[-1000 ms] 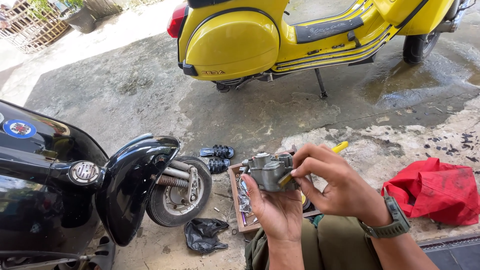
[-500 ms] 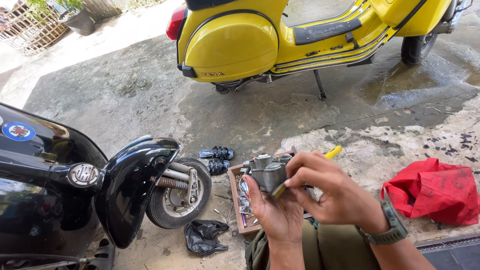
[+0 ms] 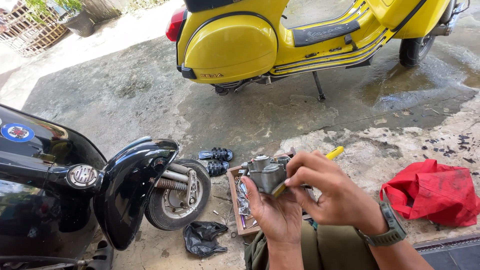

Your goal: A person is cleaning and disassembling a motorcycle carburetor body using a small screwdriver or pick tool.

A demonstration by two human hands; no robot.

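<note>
Two hands on job | grey carburettor (image 3: 265, 172) gripped by left hand (image 3: 272, 212), above wooden tray (image 3: 235, 200) | yellow-handled screwdriver (image 3: 334, 152) pinched by right hand (image 3: 327, 192), tip now lowered against carburettor body since a second ago | adjustment judged underway

Wooden tray (image 3: 233, 199) contents hidden behind hands

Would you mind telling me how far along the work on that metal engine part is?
Done: the grey metal part is off any scooter, held in the left hand. In hand: the right hand works a yellow-handled screwdriver against it. Left: loose pieces sit in the wooden tray; nothing is refitted.
</note>
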